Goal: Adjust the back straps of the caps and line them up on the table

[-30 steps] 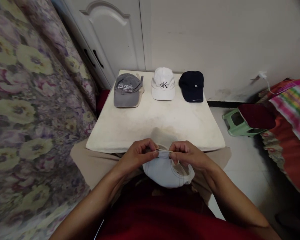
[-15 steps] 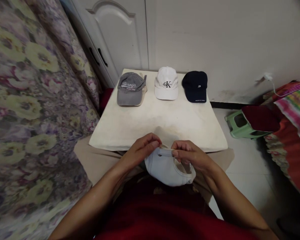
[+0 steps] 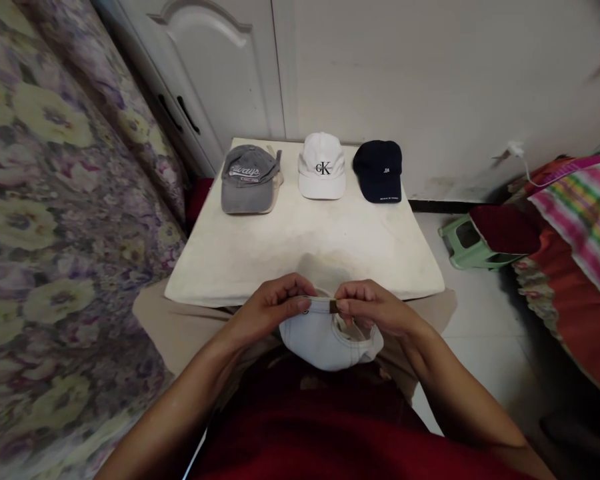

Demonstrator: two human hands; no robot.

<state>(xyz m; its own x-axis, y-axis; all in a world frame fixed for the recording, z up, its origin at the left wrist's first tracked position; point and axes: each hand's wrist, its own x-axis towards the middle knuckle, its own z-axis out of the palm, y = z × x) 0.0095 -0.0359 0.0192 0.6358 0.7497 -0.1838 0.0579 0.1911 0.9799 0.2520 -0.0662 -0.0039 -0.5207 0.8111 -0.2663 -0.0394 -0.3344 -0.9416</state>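
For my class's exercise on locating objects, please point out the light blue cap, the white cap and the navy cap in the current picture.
Light blue cap (image 3: 317,343): head view, on its crown.
White cap (image 3: 322,164): head view, on its crown's lettered front.
Navy cap (image 3: 378,167): head view, on its crown's front.
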